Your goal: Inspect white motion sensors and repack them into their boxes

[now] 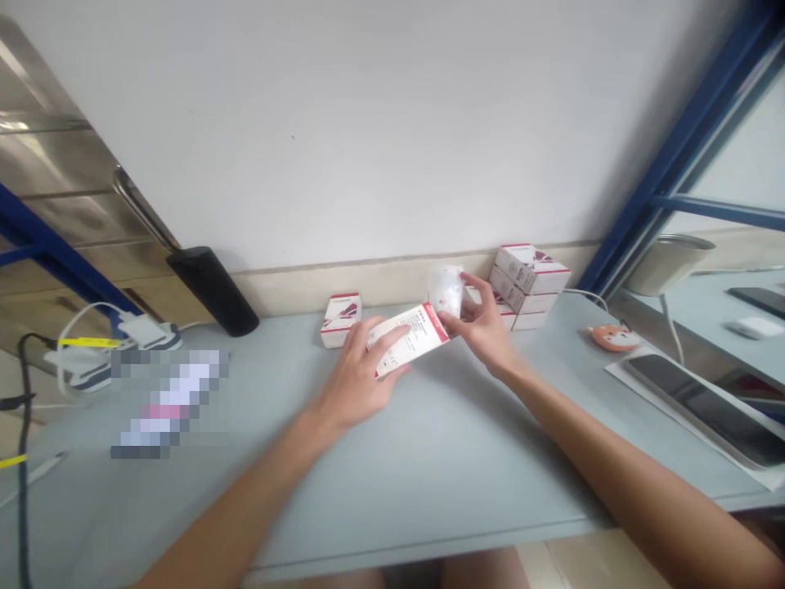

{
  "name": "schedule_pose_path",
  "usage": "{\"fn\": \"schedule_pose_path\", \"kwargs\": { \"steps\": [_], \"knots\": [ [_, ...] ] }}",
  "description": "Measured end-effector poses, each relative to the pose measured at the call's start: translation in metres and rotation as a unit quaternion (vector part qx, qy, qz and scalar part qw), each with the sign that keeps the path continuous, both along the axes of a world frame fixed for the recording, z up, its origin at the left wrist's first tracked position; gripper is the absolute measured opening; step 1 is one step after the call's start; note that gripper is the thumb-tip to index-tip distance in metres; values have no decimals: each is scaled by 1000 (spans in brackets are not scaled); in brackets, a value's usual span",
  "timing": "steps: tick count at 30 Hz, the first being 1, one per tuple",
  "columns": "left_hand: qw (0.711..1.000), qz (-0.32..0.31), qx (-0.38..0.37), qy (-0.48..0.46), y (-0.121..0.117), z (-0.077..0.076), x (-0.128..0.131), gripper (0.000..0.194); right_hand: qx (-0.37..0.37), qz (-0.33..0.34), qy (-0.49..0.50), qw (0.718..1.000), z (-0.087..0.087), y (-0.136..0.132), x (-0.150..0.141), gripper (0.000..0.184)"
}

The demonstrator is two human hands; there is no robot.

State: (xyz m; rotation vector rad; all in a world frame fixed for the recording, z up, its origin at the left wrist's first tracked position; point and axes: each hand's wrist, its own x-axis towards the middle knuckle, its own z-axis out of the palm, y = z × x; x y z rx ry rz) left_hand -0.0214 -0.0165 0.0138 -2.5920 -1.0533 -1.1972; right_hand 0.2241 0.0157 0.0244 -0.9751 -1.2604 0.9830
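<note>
My left hand (361, 376) is closed around a small white-and-red cardboard box (408, 339), which it holds tilted above the table. Between the thumb and fingers of my right hand (484, 327) is a translucent plastic bag (446, 290); its contents are too blurred to name. The bag's lower end is close to the right end of the box. I cannot tell whether any of it is inside. Behind my left hand, another white-and-red box (341, 319) lies by the wall. Several similar boxes (531, 278) are stacked beyond my right hand, some partly hidden by it.
At the left stand a black cylinder with a metal handle (214, 290) and power strips with cables (123, 339). A blurred-out item (172, 405) lies nearby on the grey table (441, 474). Rightward are an orange animal-shaped object (613, 336), a phone (705, 405) on white paper and a blue frame (668, 147).
</note>
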Motion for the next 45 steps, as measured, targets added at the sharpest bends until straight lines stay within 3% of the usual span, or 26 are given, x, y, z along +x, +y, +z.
{"fn": "schedule_pose_path", "kwargs": {
  "steps": [4, 12, 15, 20, 22, 25, 31, 36, 39, 42, 45],
  "knots": [
    [999, 10, 31, -38, 0, -4, 1, 60, -5, 20, 41, 999, -1, -8, -11, 85],
    [993, 36, 10, -114, -1, -15, 7, 60, -8, 73, 31, 997, -8, -7, -9, 59],
    [995, 17, 13, -94, 0, -15, 5, 61, -30, 67, 31, 997, -9, -6, -10, 68],
    [998, -7, 27, -55, 1, -12, 0, 61, -57, 72, 28, 995, -8, -5, -7, 115],
    [998, -16, 27, -52, 2, -11, -1, 59, -66, 93, 20, 993, -7, -3, -2, 120],
    [997, -25, 13, -65, 3, -12, -2, 58, -80, 110, 19, 991, -7, 1, 4, 114],
    [989, -22, -47, -138, 1, -19, 2, 61, -80, 52, 47, 994, -13, 0, -7, 102],
    [983, 10, -46, -180, 2, -22, 7, 58, -64, 43, 51, 996, -14, 0, -8, 63],
    [979, 40, -30, -200, 5, -23, 7, 55, -51, 64, -4, 997, -12, -2, -7, 45],
    [980, 44, -14, -193, 8, -24, 4, 51, -25, 107, -100, 989, -9, -9, -14, 43],
    [981, 41, -8, -188, 9, -25, 4, 51, -3, 119, -131, 984, -7, -15, -23, 39]
  ]
}}
